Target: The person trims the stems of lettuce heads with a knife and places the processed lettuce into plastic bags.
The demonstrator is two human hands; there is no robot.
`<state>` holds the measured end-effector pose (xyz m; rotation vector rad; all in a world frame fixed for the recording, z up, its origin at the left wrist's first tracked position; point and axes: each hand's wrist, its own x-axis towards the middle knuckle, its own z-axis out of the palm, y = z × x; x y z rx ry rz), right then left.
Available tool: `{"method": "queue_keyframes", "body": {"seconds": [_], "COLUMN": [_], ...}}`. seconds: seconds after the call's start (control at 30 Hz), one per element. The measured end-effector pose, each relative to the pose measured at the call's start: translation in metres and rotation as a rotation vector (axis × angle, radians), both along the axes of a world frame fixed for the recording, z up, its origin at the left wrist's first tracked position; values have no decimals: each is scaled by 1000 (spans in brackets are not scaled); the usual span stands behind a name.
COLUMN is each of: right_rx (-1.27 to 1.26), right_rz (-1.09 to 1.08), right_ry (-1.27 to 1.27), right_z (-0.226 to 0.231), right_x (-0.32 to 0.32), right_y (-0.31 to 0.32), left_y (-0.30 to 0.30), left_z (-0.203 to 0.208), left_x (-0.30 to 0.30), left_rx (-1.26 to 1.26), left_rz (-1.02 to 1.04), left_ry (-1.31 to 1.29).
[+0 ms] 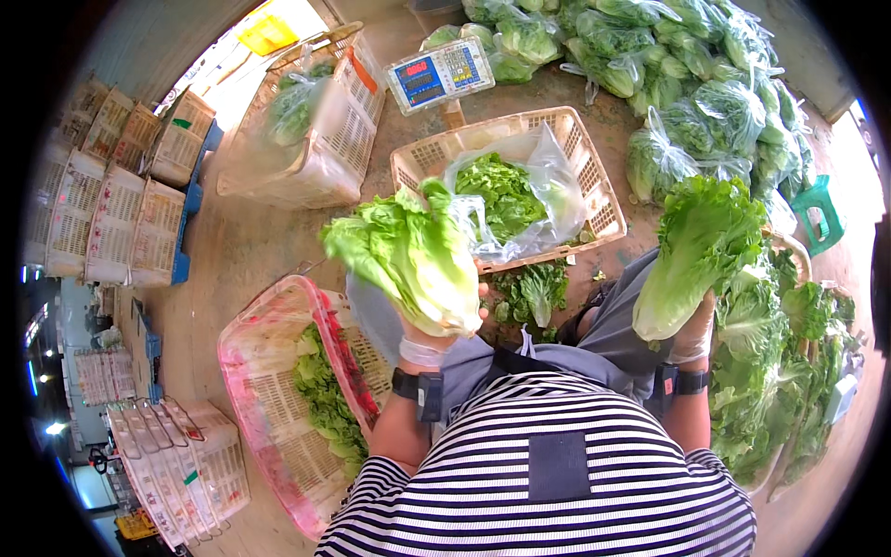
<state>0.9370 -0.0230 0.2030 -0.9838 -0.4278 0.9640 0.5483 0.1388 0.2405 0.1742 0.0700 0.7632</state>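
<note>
In front of me my left hand [431, 343] grips a head of lettuce [418, 265] by its pale base, with the leaves spreading up and leftward. The lettuce covers most of the fingers; a few tips show at its right side. My right hand [696, 327] is closed on another lettuce head [696, 255], tilted with its leafy end up and its white stem end down. Between and beyond the two heads stands a beige crate [605, 200]. Inside it lies an open clear plastic bag [564, 190] with cut-leaf or loose-looking green lettuce [501, 197].
A scale display [441, 76] rises behind the beige crate. Bagged lettuce [715, 116] is piled at the far right. More lettuce [752, 353] fills a basket by my right arm. A pink-rimmed crate [264, 408] sits at my left. Loose leaves [538, 292] lie between my legs.
</note>
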Motion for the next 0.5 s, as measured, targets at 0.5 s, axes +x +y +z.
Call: {"method": "queue_keyframes", "body": {"seconds": [0.5], "right_rx": [-1363], "right_rz": [-659], "right_ry": [-1357], "right_z": [102], "right_x": [138], "right_y": [-149], "left_y": [0], "left_z": [21], "left_x": [125], "left_rx": [38], "left_rz": [-33], "left_ry": [197]}}
